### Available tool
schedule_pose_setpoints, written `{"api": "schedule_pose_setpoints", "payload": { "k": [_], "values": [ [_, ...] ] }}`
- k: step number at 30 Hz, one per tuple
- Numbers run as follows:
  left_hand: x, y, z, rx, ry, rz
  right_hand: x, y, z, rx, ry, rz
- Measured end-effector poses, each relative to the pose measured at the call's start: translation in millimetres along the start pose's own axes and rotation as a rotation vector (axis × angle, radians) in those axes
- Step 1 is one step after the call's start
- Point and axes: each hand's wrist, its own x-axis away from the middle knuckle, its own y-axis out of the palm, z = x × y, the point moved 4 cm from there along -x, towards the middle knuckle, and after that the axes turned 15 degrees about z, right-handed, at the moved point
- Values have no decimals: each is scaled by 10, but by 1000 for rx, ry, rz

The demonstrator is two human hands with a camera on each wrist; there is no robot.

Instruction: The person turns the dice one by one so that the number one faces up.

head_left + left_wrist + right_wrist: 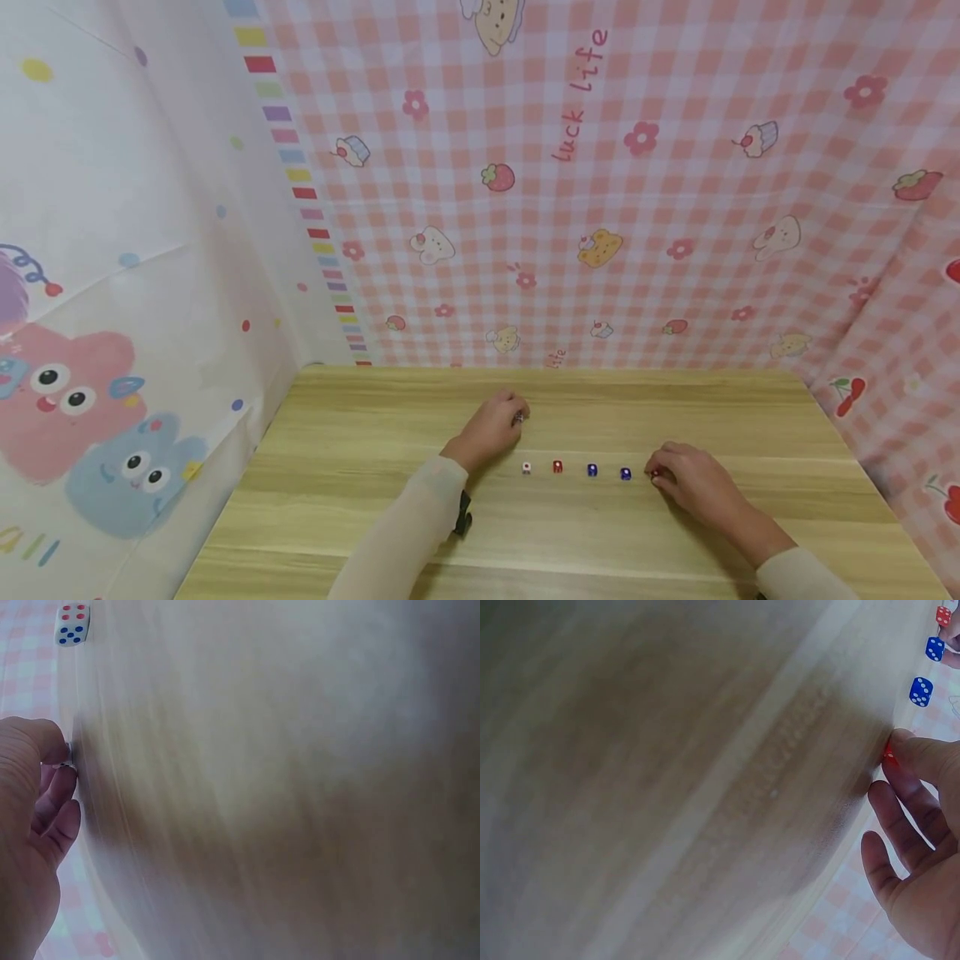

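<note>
On the wooden table (360, 500), the person's left hand (487, 433) rests toward the far side, fingertips pinching a small die (518, 417) too tiny to read. Just nearer and to the right runs a row of dice: a white die (527, 468), a red die (557, 467), then two blue dice (592, 470). At the row's right end the right hand (693, 483) pinches another red die (655, 474) against the tabletop.

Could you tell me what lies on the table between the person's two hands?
In the head view, four dice in a row: white die, red die, then two blue dice.
</note>
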Motion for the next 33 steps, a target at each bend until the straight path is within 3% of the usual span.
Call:
{"api": "schedule_pose_setpoints", "payload": {
  "k": [8, 18, 33],
  "values": [
    [7, -13, -27, 15, -47, 23, -4, -20, -10, -8, -21, 4],
    [7, -10, -50, 7, -55, 40, -2, -13, -11, -3, -22, 9],
    [20, -24, -27, 13, -58, -8, -9, -17, -20, -19, -16, -1]
  ]
}}
